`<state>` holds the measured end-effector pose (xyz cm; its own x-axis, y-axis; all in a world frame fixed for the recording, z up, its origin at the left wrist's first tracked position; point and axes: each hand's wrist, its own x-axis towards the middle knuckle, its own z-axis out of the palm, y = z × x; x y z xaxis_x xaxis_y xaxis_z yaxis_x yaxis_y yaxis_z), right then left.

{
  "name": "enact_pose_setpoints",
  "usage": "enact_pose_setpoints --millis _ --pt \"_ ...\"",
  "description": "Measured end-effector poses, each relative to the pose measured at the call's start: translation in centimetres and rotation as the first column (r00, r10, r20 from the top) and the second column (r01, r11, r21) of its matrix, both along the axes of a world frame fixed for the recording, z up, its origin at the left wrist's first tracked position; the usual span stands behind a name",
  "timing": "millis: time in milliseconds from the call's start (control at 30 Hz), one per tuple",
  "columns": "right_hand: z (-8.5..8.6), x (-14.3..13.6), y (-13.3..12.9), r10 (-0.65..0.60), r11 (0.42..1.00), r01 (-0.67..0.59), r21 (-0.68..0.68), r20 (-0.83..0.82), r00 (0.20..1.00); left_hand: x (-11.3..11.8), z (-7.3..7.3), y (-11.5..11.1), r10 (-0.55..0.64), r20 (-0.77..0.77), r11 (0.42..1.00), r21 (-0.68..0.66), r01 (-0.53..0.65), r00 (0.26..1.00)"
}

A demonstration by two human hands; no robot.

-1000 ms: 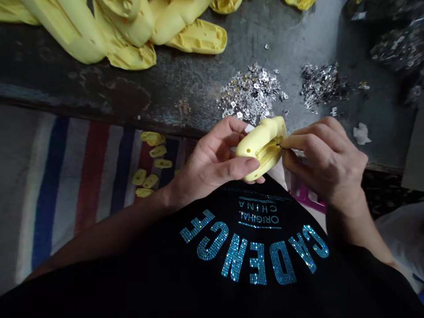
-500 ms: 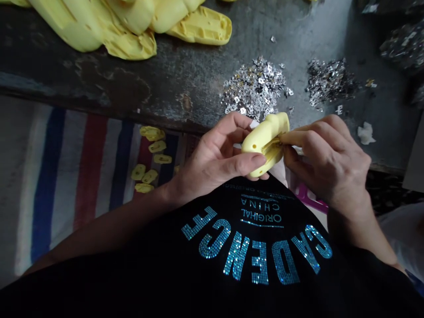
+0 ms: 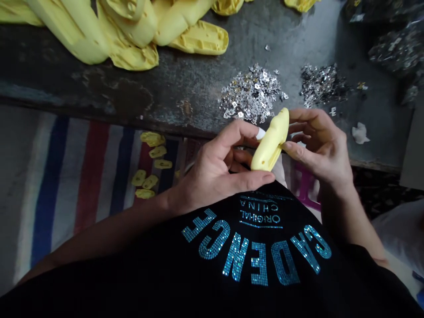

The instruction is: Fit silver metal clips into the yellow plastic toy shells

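And the L hand (image 3: 212, 171) has the yellow shell (image 3: 271, 143) held betw. thumb and fingers, up in the air by the worktop's (image 3: 185, 81) near edge, just this side of a pile of metal bits (image 3: 253, 92); R hand (image 3: 326, 145) thumb and fingers bowed apart at its hollow side, can't tell if gripping. Prob. fitting or checking smth inside; next move calls for a steady L hold. Vs. half a sec ago: shell's turned more edge-on, R pinch has spread.

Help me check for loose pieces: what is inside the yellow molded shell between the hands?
Inside the yellow molded shell, only a narrow ridged strip shows, near the right hand. The shell's own outer side covers the rest; any loose pieces there cannot be seen.
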<state>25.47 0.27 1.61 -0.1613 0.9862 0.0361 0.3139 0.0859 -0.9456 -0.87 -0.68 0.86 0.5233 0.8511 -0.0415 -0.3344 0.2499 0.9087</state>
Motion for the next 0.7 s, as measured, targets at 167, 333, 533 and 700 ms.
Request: enact_pose_setpoints --millis 167,333,533,700 --pt "-0.5 -0.2 0.6 0.049 0.998 -0.047 0.035 -0.041 0.998 0.4 0.5 -0.2 -0.021 -0.133 0.98 0.193 0.047 0.991" --pt "-2.4 -0.5 -0.9 -0.053 0.988 0.073 0.136 -0.147 0.988 0.9 0.8 -0.2 0.013 -0.2 0.939 0.34 0.057 0.98" --pt "-4.2 -0.4 -2.9 -0.252 0.91 0.27 0.315 -0.098 0.963 1.5 0.7 0.5 -0.09 -0.317 0.948 0.264 0.179 0.944" --pt "-4.7 0.2 -3.1 -0.258 0.876 0.244 0.416 -0.025 0.966 2.0 0.2 0.9 -0.075 -0.267 0.911 0.373 0.175 0.961"
